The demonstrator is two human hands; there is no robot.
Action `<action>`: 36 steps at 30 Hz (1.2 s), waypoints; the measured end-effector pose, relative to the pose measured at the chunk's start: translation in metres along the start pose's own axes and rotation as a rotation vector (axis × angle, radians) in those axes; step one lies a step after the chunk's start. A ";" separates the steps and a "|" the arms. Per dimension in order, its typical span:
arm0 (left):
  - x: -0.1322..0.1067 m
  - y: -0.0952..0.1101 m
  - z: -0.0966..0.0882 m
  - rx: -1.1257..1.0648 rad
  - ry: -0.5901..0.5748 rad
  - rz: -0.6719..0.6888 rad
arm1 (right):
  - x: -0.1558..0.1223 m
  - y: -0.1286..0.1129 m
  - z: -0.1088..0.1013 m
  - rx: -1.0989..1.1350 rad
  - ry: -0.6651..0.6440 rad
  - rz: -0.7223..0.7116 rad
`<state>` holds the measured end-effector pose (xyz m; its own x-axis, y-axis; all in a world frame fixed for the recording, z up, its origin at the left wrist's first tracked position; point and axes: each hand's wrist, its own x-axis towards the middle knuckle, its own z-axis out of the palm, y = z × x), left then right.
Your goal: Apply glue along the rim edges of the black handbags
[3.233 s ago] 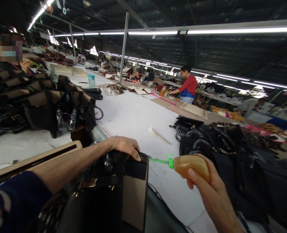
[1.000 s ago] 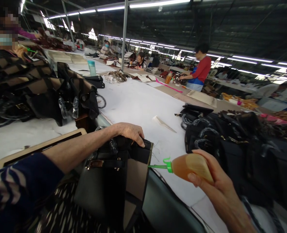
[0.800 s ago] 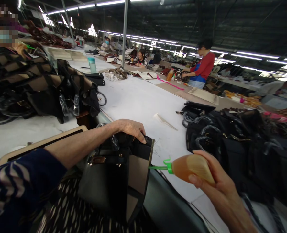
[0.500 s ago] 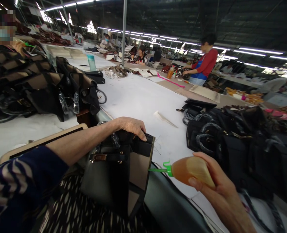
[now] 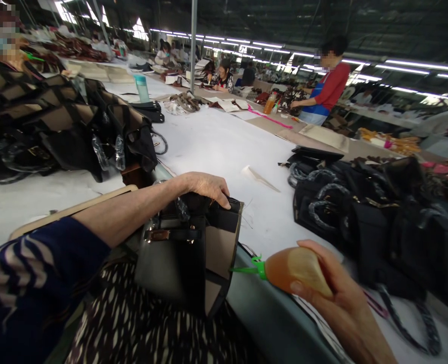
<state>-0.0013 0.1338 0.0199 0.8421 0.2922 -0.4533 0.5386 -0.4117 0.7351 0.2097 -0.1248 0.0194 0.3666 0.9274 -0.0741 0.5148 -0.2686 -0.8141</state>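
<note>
My left hand [image 5: 204,186] lies curled over the top edge of a black and tan handbag [image 5: 188,255] that rests upright on my lap against the table edge. My right hand [image 5: 330,298] is wrapped round an amber squeeze bottle [image 5: 295,269] with a green nozzle [image 5: 246,269]. The nozzle tip touches the bag's right side edge, about halfway down. A gold clasp [image 5: 157,235] shows on the bag's front strap.
A long white table [image 5: 216,151] runs ahead. Black handbags are heaped at the right [image 5: 360,207] and at the left [image 5: 57,131]. A folded paper piece [image 5: 257,177] lies mid-table. A teal cup [image 5: 142,88] stands farther back. A person in red [image 5: 328,83] works at the far side.
The nozzle tip has slid down the bag's right edge from its top corner to about halfway. My left hand kept its hold on the bag's top. The view has tilted downward.
</note>
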 end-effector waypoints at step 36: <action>-0.020 0.046 -0.014 0.521 0.322 0.076 | 0.000 0.039 0.010 0.400 -0.052 0.193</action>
<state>0.0068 0.1213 0.0699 0.8717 0.4578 -0.1750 0.4888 -0.7856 0.3793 0.2216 -0.1323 -0.0180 0.3821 0.8848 -0.2667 0.0967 -0.3253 -0.9407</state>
